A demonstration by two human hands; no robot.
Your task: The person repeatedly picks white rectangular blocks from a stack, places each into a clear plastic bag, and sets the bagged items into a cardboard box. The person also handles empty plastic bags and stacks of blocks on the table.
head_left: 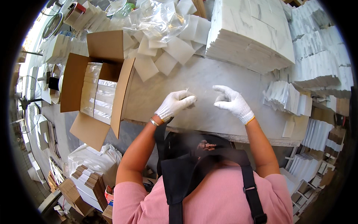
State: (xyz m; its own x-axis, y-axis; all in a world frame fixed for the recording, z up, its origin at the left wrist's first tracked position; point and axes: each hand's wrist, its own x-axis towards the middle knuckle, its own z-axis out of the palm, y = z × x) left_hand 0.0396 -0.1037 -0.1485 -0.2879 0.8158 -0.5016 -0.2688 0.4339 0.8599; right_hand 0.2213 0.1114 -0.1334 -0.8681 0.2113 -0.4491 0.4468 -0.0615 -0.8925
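Observation:
Both of my hands wear white knit gloves and hover over a pale stone-topped table (164, 110). My left hand (175, 104) is closed, its thumb and fingers pinched together. A small, unclear bit shows at its fingertips, too little to name. Across a short gap to the right, my right hand (232, 103) is open, with forefinger and thumb apart and nothing visible between them. Left of my left hand stands an open cardboard box (126, 87), its flaps spread. Inside it are packs of white pieces (104, 98) in shiny clear wrap.
Loose white foam sheets (179, 50) and crumpled clear plastic bags (149, 18) lie at the table's back. A large stack of marble-patterned tiles (251, 35) stands at the back right. More tile stacks (315, 56) line the right. A fan (28, 99) is far left.

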